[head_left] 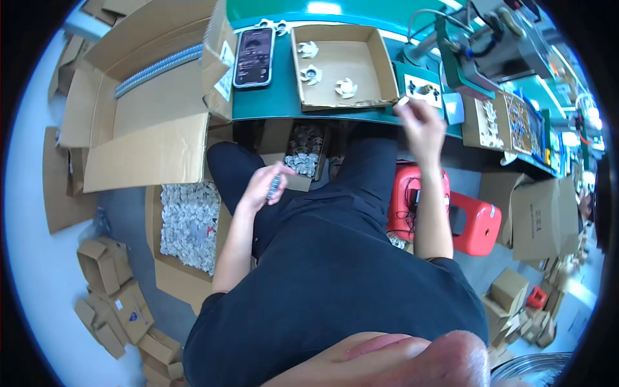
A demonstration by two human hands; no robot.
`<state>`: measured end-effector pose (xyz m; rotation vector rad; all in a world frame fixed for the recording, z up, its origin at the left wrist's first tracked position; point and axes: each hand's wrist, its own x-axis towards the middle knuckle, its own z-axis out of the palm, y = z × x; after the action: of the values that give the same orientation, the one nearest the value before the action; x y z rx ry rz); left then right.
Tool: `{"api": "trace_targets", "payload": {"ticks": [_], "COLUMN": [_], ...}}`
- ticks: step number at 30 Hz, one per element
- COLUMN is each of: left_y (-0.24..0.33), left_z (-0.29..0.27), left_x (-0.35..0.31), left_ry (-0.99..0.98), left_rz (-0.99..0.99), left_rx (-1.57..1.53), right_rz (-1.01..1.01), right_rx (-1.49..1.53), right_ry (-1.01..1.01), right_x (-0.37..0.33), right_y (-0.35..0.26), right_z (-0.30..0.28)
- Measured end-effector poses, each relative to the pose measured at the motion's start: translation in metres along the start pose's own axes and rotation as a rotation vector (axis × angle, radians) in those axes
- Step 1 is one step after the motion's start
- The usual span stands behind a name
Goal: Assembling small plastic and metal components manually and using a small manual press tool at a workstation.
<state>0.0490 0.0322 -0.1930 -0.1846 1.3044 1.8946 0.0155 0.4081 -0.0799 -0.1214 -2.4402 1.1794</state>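
Observation:
My left hand (258,188) is curled round a short silvery ridged piece (274,187) above my left thigh. It looks like the long silvery ridged rods (158,69) in the large open carton (145,151) at the left. My right hand (422,126) is raised at the bench edge, its fingertips closed on a small whitish piece (403,101) whose kind I cannot make out. Just beyond that hand lies a white fixture plate (422,89) with dark pins, under a press (496,61). A shallow cardboard tray (367,55) beside it holds several white finned impellers (346,88).
A phone (254,57) lies on the green bench (277,106). Boxes of white parts stand below, one at the left (190,226) and one under the bench (303,155). A red stool (477,226) is at my right. Cartons (545,216) crowd both sides.

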Motion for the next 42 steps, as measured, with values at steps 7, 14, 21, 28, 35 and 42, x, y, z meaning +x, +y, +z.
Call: {"api": "trace_targets", "payload": {"ticks": [7,14,21,28,35,42], "left_y": [-0.015,-0.044,-0.030,-0.026,-0.025,-0.037], "left_z": [-0.087,-0.113,-0.117,-0.118,-0.107,-0.113], "left_x": [-0.012,-0.022,-0.012,-0.007,0.001,-0.011], "left_ry": [0.418,0.706,0.692,0.719,0.741,0.766], "left_rz": [0.080,0.215,0.184,0.117,0.119,0.169], "left_rx": [-0.361,-0.127,-0.083,-0.020,0.016,0.001], "right_rz": [0.059,0.217,0.184,0.075,0.214,0.190], "right_rx": [-0.334,-0.256,-0.271,-0.430,-0.599,-0.234], "right_ry": [0.061,-0.029,0.026,-0.006,0.057,0.407], "right_x": [0.064,0.068,0.063,0.067,0.055,0.069], "right_y": [0.045,0.043,0.038,0.032,0.030,0.112], "right_z": [-0.052,-0.061,-0.060,-0.062,-0.053,-0.174]}}
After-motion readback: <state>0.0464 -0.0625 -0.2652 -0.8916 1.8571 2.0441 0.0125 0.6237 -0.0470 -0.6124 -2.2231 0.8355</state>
